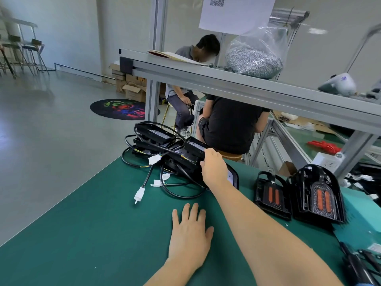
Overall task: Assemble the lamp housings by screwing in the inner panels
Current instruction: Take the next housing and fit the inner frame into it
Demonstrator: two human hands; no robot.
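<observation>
At the far edge of the green worktop (86, 234), right hand (213, 169) grasps a wired inner panel (193, 148) atop the pile; left hand (189, 238) rests flat, released; lamp housings (318, 195) stand rightward.

Green worktop (99, 234) with the left hand (188, 240) flat on it, a pile of wired inner panels (165, 145) beyond, two lamp housings (299, 195) to its right.
</observation>
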